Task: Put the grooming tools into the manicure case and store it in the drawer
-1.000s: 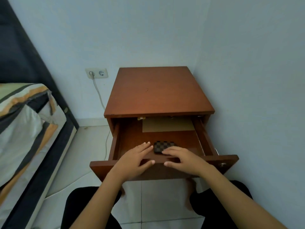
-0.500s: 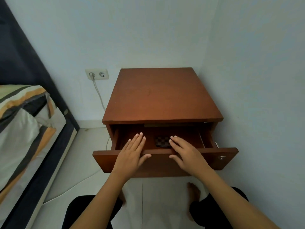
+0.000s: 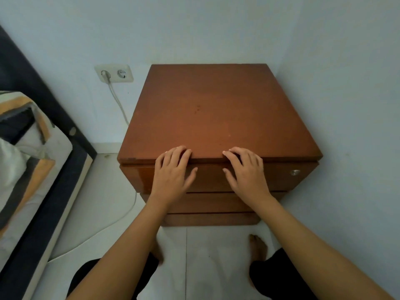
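Observation:
The top drawer of the brown wooden nightstand is pushed in, flush under the top board. My left hand lies flat against the drawer front, fingers spread, fingertips over the top edge. My right hand presses flat on the drawer front beside it, fingers apart. Neither hand holds anything. The checkered manicure case is hidden inside the drawer.
A round metal lock sits at the drawer front's right end. Two lower drawers are below. A wall socket with a white cable is at the left. A bed stands left; walls close in behind and right.
The drawer went from wide open, with the checkered case visible inside, to pushed in. Both hands moved forward with the drawer front and now rest flat on it.

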A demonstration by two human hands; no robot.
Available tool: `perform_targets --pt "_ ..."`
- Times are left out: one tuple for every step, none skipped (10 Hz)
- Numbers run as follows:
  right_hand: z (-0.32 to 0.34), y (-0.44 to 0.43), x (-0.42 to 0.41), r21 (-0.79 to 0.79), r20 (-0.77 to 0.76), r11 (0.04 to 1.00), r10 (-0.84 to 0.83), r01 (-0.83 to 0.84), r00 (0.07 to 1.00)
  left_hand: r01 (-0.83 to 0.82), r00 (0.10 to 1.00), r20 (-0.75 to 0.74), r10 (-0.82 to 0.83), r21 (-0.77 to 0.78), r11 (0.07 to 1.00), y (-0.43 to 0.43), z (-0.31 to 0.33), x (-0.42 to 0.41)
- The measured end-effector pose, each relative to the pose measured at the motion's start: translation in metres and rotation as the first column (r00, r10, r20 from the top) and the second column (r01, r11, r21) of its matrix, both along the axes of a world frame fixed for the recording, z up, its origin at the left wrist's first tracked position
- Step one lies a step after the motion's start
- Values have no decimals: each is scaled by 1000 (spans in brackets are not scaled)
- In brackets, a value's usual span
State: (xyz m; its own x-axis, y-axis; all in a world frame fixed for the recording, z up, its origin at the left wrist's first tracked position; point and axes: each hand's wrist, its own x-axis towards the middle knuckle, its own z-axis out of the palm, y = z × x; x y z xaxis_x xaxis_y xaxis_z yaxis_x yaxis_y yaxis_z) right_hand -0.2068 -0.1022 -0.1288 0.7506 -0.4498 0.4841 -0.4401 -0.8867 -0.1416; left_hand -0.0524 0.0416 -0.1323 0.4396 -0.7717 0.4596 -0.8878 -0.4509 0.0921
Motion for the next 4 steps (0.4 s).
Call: perform_targets --pt "3 0 5 1 17 999 -52 52 999 -31 1000 -6 31 -53 998 -3 3 -4" --pt "12 9 0 35 -35 998 -52 53 998 -28 996 -85 27 -4 1000 0 9 -12" --pt "35 19 -6 142 -151 989 -15 37 988 24 980 -198 6 153 988 9 34 -19" --pt "40 40 -24 238 -204 970 -1 51 979 71 937 -347 34 286 956 23 50 -29"
